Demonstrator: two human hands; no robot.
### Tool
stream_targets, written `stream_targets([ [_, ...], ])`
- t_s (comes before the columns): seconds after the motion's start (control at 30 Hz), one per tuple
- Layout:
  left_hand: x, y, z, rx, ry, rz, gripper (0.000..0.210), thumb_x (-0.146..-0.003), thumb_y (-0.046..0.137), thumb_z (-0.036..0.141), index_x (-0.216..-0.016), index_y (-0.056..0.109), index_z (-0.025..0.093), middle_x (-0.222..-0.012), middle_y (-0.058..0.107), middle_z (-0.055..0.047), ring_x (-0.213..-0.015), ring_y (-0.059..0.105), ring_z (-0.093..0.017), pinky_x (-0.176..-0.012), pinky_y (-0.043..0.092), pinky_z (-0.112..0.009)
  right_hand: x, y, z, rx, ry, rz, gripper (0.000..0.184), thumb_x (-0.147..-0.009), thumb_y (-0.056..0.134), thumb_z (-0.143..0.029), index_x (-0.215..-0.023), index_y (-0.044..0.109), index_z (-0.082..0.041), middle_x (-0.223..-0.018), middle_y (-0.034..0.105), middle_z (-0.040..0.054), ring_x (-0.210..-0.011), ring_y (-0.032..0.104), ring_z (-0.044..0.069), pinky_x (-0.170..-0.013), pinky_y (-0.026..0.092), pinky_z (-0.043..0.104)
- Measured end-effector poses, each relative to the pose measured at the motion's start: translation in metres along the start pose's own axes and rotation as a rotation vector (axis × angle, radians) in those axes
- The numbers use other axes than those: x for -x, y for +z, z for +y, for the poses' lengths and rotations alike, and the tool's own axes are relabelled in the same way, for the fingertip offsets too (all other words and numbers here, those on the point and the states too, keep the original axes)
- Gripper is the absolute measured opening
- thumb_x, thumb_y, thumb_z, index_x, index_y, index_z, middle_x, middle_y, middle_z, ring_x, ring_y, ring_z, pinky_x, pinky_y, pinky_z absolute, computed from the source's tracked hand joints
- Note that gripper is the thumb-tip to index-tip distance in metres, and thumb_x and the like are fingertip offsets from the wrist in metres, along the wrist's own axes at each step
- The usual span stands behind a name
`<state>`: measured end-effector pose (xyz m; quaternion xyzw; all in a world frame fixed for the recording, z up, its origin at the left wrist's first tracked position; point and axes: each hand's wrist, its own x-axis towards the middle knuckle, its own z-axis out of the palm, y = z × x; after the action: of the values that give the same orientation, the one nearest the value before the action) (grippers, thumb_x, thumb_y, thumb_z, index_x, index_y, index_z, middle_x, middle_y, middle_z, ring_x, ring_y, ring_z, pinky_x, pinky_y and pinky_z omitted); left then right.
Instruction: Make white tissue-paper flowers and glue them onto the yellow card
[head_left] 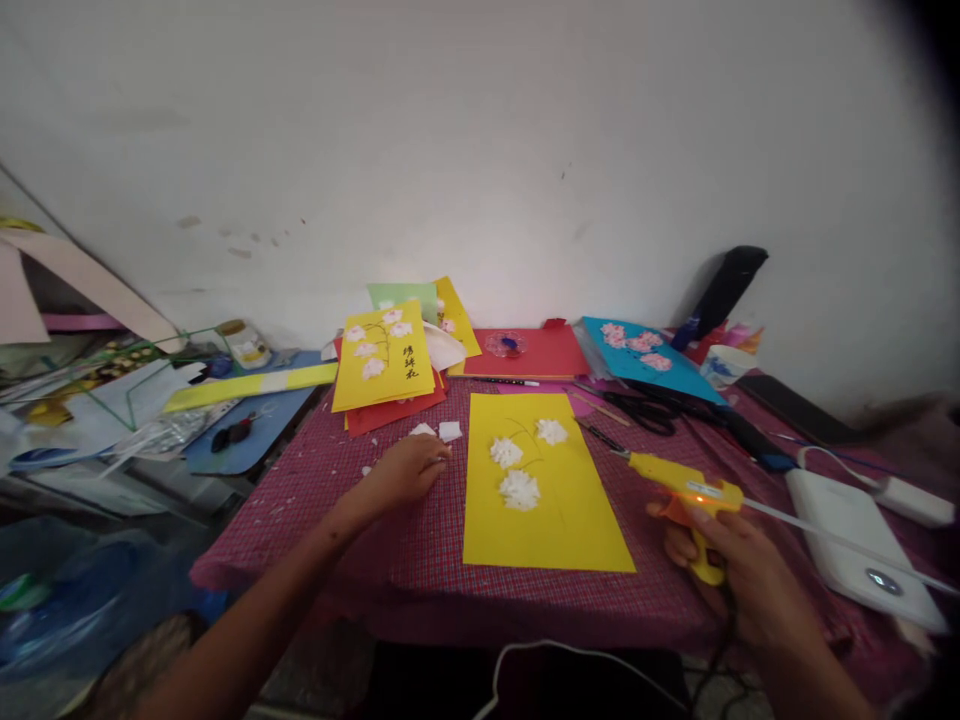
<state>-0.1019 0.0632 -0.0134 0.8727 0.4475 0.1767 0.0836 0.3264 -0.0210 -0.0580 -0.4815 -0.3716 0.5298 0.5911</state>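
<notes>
My right hand [742, 555] is wrapped round the handle of a yellow hot glue gun [664, 471]. A small orange light glows on its side, its nozzle points left towards the yellow sheet, and a long white glue stick [817, 532] runs out of its back. The yellow sheet [551, 543] lies flat between my hands, with three white ruffled flowers [520, 490] and thin drawn stems on it. Left of the sheet, my left hand [405, 468] rests low over the cloth with its fingers drawn together, beside small white paper pieces [449, 431]. What its fingertips hold is hidden.
Finished flower cards [382, 375] are stacked at the back left, a blue flower card [675, 376] at the back right. Black scissors [649, 412] and pens lie behind the sheet. A white power bank [862, 540] sits at the right. A white cable [555, 645] hangs in front.
</notes>
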Motion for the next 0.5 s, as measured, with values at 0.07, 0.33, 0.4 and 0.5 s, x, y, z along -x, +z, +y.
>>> stream_targets([
  [0.07, 0.004, 0.003, 0.002, -0.041, 0.028, 0.038, 0.02, -0.09, 0.054, 0.02, -0.103, 0.07, 0.021, -0.103, 0.073, -0.007, -0.099, 0.065, -0.024, -0.093, 0.049, -0.041, -0.001, -0.004, 0.003, -0.028, 0.059, -0.035, 0.03, -0.084, 0.074, -0.044, -0.089, 0.076, -0.014, -0.057, 0.055, 0.0021, -0.054, 0.05, 0.014, -0.047, 0.041, 0.024],
  [0.33, -0.007, 0.01, 0.023, -0.051, 0.134, 0.272, 0.019, -0.093, 0.056, 0.023, -0.106, 0.069, 0.022, -0.119, 0.068, -0.01, -0.11, 0.063, -0.025, -0.097, 0.048, -0.044, 0.005, 0.008, -0.007, -0.025, 0.023, -0.035, 0.037, -0.083, 0.074, -0.049, -0.09, 0.074, -0.013, -0.057, 0.057, 0.0022, -0.052, 0.05, 0.013, -0.048, 0.039, 0.025],
  [0.4, -0.02, 0.01, 0.03, 0.0, 0.148, 0.304, 0.019, -0.095, 0.054, 0.024, -0.105, 0.069, 0.021, -0.114, 0.07, -0.01, -0.107, 0.064, -0.023, -0.094, 0.05, -0.04, 0.007, 0.013, -0.01, -0.013, 0.009, -0.01, 0.039, -0.081, 0.075, -0.051, -0.087, 0.074, -0.013, -0.055, 0.056, 0.0018, -0.051, 0.049, 0.013, -0.047, 0.039, 0.024],
  [0.5, -0.038, 0.011, 0.037, 0.043, 0.132, 0.357, 0.022, -0.098, 0.051, 0.028, -0.084, 0.065, 0.019, -0.084, 0.069, -0.006, -0.083, 0.064, -0.018, -0.077, 0.05, -0.032, 0.008, 0.014, -0.01, 0.022, -0.006, -0.003, 0.04, -0.083, 0.072, -0.052, -0.088, 0.074, -0.013, -0.057, 0.057, 0.0023, -0.051, 0.049, 0.012, -0.047, 0.037, 0.024],
])
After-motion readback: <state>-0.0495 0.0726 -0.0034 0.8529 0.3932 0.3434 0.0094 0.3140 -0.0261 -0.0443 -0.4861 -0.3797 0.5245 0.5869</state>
